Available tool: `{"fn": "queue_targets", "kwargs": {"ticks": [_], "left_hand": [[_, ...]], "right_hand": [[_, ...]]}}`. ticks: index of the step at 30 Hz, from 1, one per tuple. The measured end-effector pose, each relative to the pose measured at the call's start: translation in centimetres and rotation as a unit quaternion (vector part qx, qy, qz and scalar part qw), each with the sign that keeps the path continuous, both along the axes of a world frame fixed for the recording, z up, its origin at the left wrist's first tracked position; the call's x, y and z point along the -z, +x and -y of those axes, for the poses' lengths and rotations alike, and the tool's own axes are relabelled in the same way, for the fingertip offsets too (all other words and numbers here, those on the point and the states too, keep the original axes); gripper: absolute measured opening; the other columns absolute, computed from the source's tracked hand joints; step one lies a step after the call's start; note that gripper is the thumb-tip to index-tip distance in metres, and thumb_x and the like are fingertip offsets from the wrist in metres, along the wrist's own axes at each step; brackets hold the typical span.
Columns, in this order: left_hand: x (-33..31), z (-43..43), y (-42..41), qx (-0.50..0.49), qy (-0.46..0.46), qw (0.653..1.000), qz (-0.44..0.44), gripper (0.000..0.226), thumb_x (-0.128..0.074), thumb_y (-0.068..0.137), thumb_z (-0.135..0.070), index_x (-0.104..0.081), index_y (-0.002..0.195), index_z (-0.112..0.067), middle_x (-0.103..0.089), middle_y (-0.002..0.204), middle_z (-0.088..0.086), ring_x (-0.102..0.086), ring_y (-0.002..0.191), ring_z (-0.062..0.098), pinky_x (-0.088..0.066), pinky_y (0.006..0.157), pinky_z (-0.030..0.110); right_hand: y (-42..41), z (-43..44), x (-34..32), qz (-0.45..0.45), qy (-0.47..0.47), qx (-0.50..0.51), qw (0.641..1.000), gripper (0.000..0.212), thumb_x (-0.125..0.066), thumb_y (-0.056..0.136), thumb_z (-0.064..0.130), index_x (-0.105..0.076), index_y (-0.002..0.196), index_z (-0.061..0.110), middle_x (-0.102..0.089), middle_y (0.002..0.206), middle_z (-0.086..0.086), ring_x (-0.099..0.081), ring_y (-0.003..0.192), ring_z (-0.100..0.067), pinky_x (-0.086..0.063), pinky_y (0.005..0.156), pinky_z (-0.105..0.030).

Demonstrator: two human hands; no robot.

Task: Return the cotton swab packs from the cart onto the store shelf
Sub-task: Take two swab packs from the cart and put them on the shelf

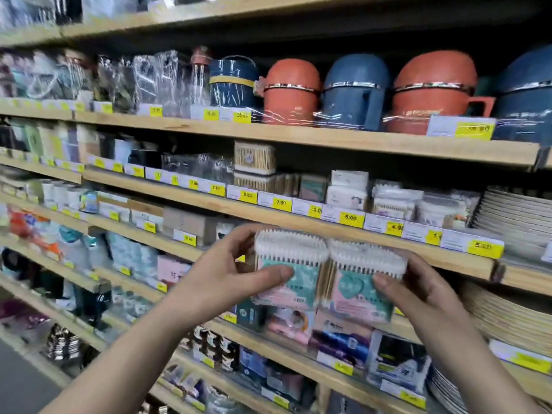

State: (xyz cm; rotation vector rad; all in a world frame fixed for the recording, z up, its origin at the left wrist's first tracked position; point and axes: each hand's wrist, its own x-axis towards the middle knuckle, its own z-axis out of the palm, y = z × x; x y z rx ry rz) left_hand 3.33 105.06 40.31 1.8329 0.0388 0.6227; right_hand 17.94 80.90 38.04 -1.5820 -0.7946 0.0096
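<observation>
Two cotton swab packs sit side by side in my hands, upright, white tips on top, pink and teal labels facing me. My left hand [239, 271] grips the left pack [291, 258] with its thumb across the label. My right hand [418, 291] holds the right pack [363, 274] the same way. Both packs hover in front of the wooden shelf edge [328, 231] with yellow price tags. On that shelf, to the upper right, lie more swab packs [394, 200]. The cart is out of view.
Stacked plates [516, 216] fill the shelf's right end, with more plates [507, 318] below. Wooden-stick boxes [254, 158] stand at the shelf's middle. Blue and orange lidded pots [352, 91] line the shelf above. Small boxed goods [340, 342] crowd the shelves below my hands.
</observation>
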Motion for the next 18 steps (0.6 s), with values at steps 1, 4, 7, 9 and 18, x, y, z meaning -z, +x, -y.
{"fn": "queue_targets", "kwargs": {"ticks": [1,4,7,9,18], "left_hand": [[-0.3,-1.8,0.4,0.006,0.003,1.0,0.002,0.053,-0.082,0.071,-0.026,-0.062,0.12,-0.025,-0.076,0.109,-0.003,-0.075,0.096,0.016,-0.06,0.084,0.026],[-1.2,-6.1,2.2,0.028,0.008,1.0,0.002,0.049,-0.081,0.075,-0.019,-0.062,0.12,-0.022,-0.076,0.106,-0.003,-0.076,0.09,0.011,-0.058,0.073,0.02],[-1.6,-9.0,4.6,0.058,0.004,0.998,0.002,0.045,-0.08,0.077,-0.016,-0.063,0.119,-0.021,-0.076,0.106,-0.002,-0.075,0.087,0.009,-0.056,0.069,0.018],[-1.7,-10.4,6.4,0.069,0.003,0.998,0.009,0.05,-0.081,0.075,-0.021,-0.063,0.121,-0.021,-0.076,0.107,0.0,-0.074,0.093,0.009,-0.055,0.071,0.018],[-3.3,-13.7,14.5,0.058,0.0,0.997,0.043,0.055,-0.081,0.067,-0.024,-0.061,0.118,-0.015,-0.076,0.109,0.001,-0.07,0.106,0.012,-0.055,0.076,0.015]], "right_hand": [[0.0,-1.6,-0.3,-0.008,0.008,0.0,1.0,0.058,-0.082,0.065,0.059,-0.067,0.118,0.042,-0.074,0.115,0.016,-0.073,0.099,0.002,-0.06,0.074,-0.018],[0.5,-5.3,-1.1,0.004,-0.001,0.024,1.0,0.051,-0.079,0.067,0.052,-0.068,0.115,0.04,-0.076,0.108,0.015,-0.072,0.094,0.008,-0.054,0.078,-0.009],[1.1,-7.4,-1.6,0.013,0.011,0.049,0.999,0.062,-0.083,0.059,0.072,-0.071,0.111,0.041,-0.075,0.111,-0.002,-0.073,0.104,-0.016,-0.057,0.093,-0.035],[1.5,-8.3,-2.0,0.016,0.015,0.066,0.998,0.049,-0.084,0.062,0.065,-0.071,0.105,0.046,-0.074,0.108,-0.01,-0.072,0.104,-0.025,-0.055,0.094,-0.045],[6.0,-9.0,-3.5,-0.008,0.089,0.073,0.993,0.037,-0.069,0.074,0.022,-0.068,0.11,0.016,-0.08,0.086,-0.001,-0.074,0.067,-0.004,-0.052,0.05,-0.013]]}}
